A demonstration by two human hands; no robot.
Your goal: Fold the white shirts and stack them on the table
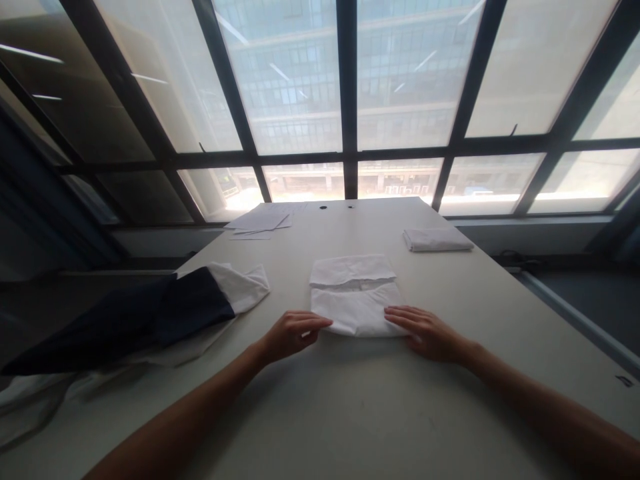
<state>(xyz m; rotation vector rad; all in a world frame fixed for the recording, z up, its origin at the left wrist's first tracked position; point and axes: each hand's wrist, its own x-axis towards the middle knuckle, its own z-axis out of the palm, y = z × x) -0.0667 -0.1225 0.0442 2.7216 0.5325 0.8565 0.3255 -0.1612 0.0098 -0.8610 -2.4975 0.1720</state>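
Note:
A folded white cloth [355, 293] lies on the pale table [350, 413] in front of me, its top flap folded over. My left hand [293, 333] rests at the cloth's near left corner, fingertips touching its edge. My right hand [425, 331] lies flat on the near right corner, fingers spread over the fabric. Neither hand grips anything.
A dark blue and white garment [150, 317] sprawls at the left of the table. A second folded white cloth [437, 240] sits at the far right. Loose paper sheets [263, 221] lie at the far left edge, under large windows [345, 100].

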